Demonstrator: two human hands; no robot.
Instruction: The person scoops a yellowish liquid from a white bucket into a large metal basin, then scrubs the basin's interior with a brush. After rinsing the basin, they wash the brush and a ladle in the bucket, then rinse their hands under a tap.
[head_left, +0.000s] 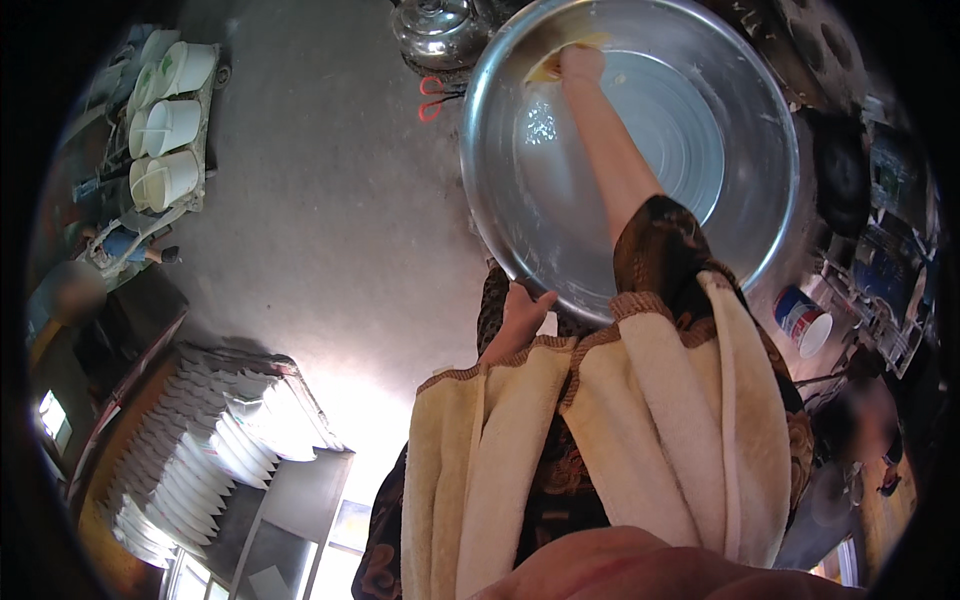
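Observation:
A wide, round metal basin (517, 180) fills the space in front of me, with what looks like shallow clear water (667, 127) over its bottom. My right arm reaches across it. At the inner far wall my right hand (583, 64) is closed on a yellow cloth (546, 70), which is pressed to the metal. My left hand (525, 311) is at the near left rim, its thumb laid on the edge; its other fingers are mostly hidden.
A metal kettle (439, 34) and red-handled scissors (432, 99) are beside the basin. Far left, several white buckets (174, 126) stand on a cart. Stacked white sacks (187, 457) are lower left. A paint-type bucket (802, 321) lies at right. People are at both edges.

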